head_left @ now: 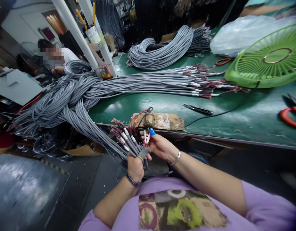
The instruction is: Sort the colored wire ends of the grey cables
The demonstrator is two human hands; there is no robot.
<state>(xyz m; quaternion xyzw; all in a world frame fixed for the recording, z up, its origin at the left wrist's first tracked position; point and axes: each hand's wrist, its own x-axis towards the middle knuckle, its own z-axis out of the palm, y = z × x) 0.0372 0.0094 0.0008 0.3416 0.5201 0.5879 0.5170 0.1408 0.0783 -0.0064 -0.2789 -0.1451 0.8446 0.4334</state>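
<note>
My left hand (135, 166) is wrapped round a bundle of grey cables (132, 146) at the front edge of the bench, with a grey cover on its thumb. White sleeves and thin red, black and blue wires show at the cable ends, which point up and away from me. Close beside it, my right hand (162, 148) wears a blue finger cover and pinches a small pale pink, clip-like piece (147, 137) near the wire tips. Its exact kind is too small to make out. Just beyond the hands lies a worn wooden block (166, 121) with a brownish lump and wires on it.
Long grey cables (138, 84) stretch across the green bench (225, 120), with a coil (162, 54) behind them. Black tweezers (198, 109), a green fan (265, 57), red-handled scissors (291, 115) and a plastic bag (236, 35) lie rightward. A person (66, 56) sits at back left.
</note>
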